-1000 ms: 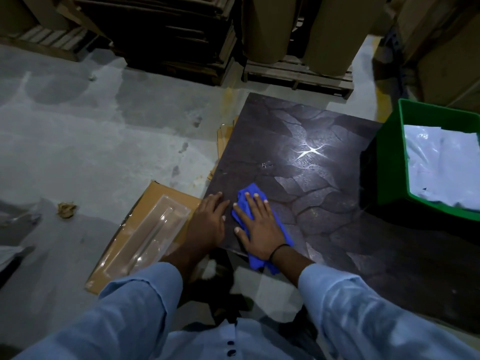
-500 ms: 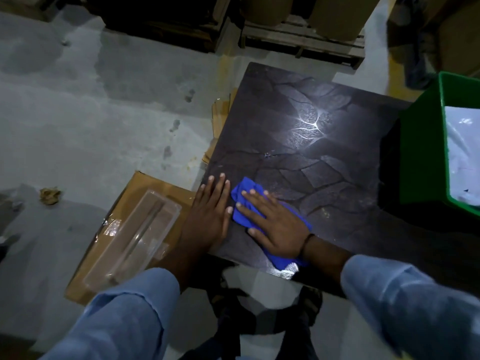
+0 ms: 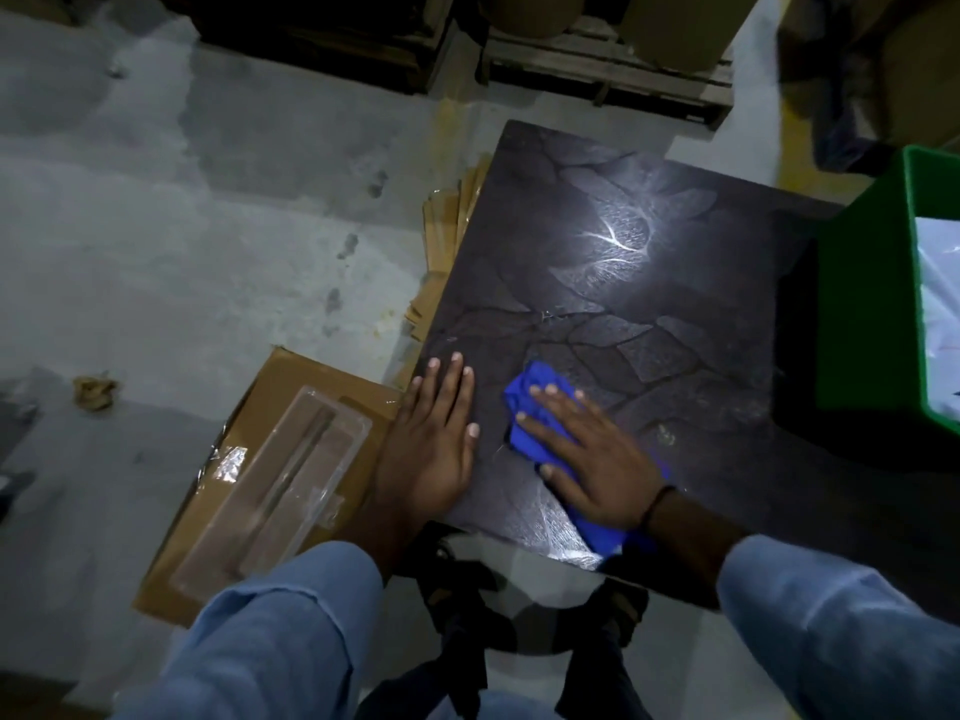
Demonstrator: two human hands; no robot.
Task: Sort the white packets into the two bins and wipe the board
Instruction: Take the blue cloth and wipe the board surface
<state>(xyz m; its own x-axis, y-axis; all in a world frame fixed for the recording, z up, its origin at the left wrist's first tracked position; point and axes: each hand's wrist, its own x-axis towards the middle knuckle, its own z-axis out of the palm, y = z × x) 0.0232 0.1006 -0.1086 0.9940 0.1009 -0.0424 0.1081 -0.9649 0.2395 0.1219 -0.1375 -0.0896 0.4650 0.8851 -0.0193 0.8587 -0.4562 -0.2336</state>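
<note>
Here both hands lie flat on the dark board [image 3: 597,283], palms down, forearms in blue sleeves reaching in from the near edge. The right hand [image 3: 592,459] has its fingers straight and spread, pressing a blue cloth [image 3: 535,387] against the near part of the board. The left hand [image 3: 434,444] rests just beside it at the board's near left edge, fingers straight and close together. A green bin [image 3: 862,314] holding white packets [image 3: 940,314] stands at the right.
</note>
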